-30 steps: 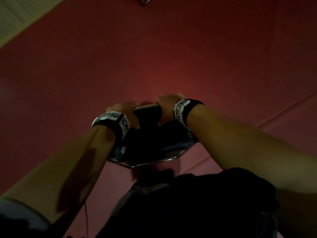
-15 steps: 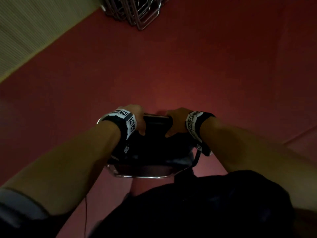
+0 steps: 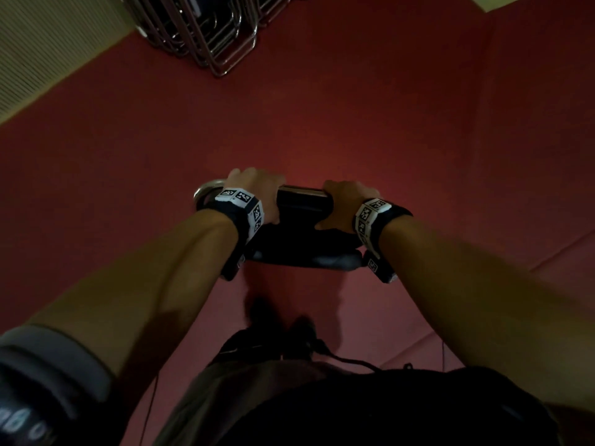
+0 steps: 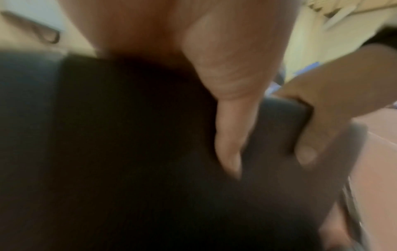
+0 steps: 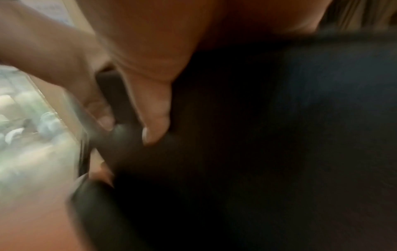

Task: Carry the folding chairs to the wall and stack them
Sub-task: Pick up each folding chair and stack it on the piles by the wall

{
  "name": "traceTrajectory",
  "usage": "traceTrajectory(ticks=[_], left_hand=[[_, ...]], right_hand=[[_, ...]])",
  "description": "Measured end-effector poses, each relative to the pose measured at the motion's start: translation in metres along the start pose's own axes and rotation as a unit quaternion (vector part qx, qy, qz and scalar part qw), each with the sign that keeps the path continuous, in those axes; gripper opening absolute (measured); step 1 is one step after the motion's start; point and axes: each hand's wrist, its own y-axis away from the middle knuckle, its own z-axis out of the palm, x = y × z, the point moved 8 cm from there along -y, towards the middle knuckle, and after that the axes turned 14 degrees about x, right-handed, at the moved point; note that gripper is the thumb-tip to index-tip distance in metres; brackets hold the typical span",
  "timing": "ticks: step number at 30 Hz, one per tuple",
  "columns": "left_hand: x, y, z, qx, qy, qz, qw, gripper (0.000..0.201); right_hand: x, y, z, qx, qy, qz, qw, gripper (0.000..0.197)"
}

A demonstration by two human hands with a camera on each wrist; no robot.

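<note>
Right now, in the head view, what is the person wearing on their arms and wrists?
Each wrist carries a black band with white blocks of black square-code markers: left wristband, right wristband. The forearms are bare. A grey sleeve covers the left upper arm. The left hand and right hand are ungloved.

A folded black padded chair with a chrome tube frame (image 3: 302,217) hangs above the red carpeted floor (image 3: 354,117), straight before the person's body. The left hand (image 3: 254,191) sits on the chair's top edge at its left end, the right hand (image 3: 346,201) at its right end. Ahead, a row of folded chrome-framed chairs (image 3: 209,30) stands against the ribbed pale wall (image 3: 42,56) at the far left.
</note>
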Motion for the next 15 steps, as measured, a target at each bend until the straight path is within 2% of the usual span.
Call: traceTrajectory(ticks=[3, 7, 13, 15], left_hand=[[0.001, -0.038, 0.003, -0.008, -0.004, 0.001, 1.0, 0.039], [-0.019, -0.078, 0.002, -0.019, 0.005, -0.013, 1.0, 0.038], [-0.077, -0.124, -0.008, -0.024, 0.035, -0.049, 0.998, 0.026], [-0.108, -0.138, -0.006, -0.056, 0.049, -0.072, 0.995, 0.026]], right_hand=[[0.017, -0.031, -0.009, 0.005, -0.003, 0.005, 1.0, 0.055], [0.016, -0.076, -0.013, -0.001, 0.0, -0.009, 1.0, 0.056], [-0.014, -0.158, -0.014, -0.025, 0.014, -0.041, 0.999, 0.055], [-0.034, -0.191, -0.013, -0.029, 0.025, -0.061, 0.997, 0.059]])
